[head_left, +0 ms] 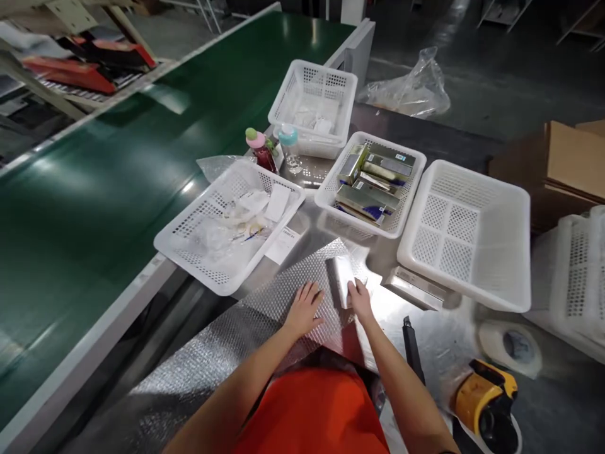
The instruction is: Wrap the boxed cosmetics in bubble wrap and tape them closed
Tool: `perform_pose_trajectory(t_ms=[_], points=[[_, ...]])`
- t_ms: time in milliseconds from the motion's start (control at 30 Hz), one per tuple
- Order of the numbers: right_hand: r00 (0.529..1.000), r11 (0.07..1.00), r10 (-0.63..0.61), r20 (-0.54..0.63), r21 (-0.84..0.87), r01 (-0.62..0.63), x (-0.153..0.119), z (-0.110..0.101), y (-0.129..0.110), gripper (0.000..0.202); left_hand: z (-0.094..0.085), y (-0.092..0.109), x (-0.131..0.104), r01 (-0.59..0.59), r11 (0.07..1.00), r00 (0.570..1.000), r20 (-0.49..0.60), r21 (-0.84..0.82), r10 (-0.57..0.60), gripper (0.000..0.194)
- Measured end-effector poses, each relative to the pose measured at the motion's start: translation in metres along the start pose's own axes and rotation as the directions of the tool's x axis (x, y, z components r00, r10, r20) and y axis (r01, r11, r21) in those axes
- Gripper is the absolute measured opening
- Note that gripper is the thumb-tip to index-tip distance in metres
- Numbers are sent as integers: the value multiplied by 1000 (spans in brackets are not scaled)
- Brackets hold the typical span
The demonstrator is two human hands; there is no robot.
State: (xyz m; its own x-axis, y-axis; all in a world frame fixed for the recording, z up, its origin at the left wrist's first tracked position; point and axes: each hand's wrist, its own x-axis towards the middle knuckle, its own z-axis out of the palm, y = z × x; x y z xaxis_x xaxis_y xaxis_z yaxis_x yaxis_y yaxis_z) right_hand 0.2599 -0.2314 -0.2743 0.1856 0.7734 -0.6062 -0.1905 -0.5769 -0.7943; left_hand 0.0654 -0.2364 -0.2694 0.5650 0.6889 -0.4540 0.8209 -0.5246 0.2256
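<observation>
A long sheet of bubble wrap (265,315) runs from the lower left up onto the metal table. My left hand (304,310) lies on it, fingers spread, holding nothing. To its right, a shiny silvery box (341,277) rests near the sheet's right edge. My right hand (360,301) grips the lower right side of that box, its fingers closed. Beyond the hands, a white basket (326,208) holds several flat boxes (366,202). Another long box (414,288) lies under the near edge of a white basket at the right.
Left of the table runs a green conveyor (108,176). White baskets (227,287) (522,252) (274,113) stand around, with two bottles (289,148) (259,148) between. A black cutter (412,350), tape roll (510,347) and yellow tape dispenser (477,394) lie at the right.
</observation>
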Motion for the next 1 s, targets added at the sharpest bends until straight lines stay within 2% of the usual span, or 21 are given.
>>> perform_pose_trajectory(t_ms=[67, 133, 233, 333, 400, 533, 633, 733, 1000], points=[[997, 993, -65, -46, -100, 60, 4, -21, 13, 48, 2, -7, -5, 85, 996, 996, -37, -31, -86, 88], [986, 969, -152, -62, -205, 137, 5, -29, 18, 48, 4, -9, -6, 109, 992, 993, -40, -61, -111, 89], [960, 911, -277, -39, -329, 249, 10, -22, 18, 44, 6, -8, -4, 113, 990, 993, -32, -87, -116, 92], [939, 845, -344, 33, -425, 324, 17, -7, 17, 43, 8, -8, -1, 123, 989, 992, -26, -83, -125, 96], [921, 745, -382, 71, -566, 352, 20, 0, 19, 44, 10, -8, 0, 131, 989, 991, -23, -71, -133, 97], [854, 403, -513, 80, -856, 323, 16, 9, 29, 51, 11, -8, 0, 136, 988, 990, -31, -76, -139, 96], [824, 286, -561, 83, -914, 287, 11, 11, 34, 61, 11, -9, 0, 132, 985, 990, -37, -110, -137, 96], [827, 262, -554, 98, -922, 285, 10, 12, 36, 57, 11, -10, 0, 132, 983, 990, -29, -127, -137, 95], [832, 282, -548, 81, -919, 275, 9, 19, 36, 53, 13, -10, 1, 134, 983, 990, -25, -126, -139, 97]])
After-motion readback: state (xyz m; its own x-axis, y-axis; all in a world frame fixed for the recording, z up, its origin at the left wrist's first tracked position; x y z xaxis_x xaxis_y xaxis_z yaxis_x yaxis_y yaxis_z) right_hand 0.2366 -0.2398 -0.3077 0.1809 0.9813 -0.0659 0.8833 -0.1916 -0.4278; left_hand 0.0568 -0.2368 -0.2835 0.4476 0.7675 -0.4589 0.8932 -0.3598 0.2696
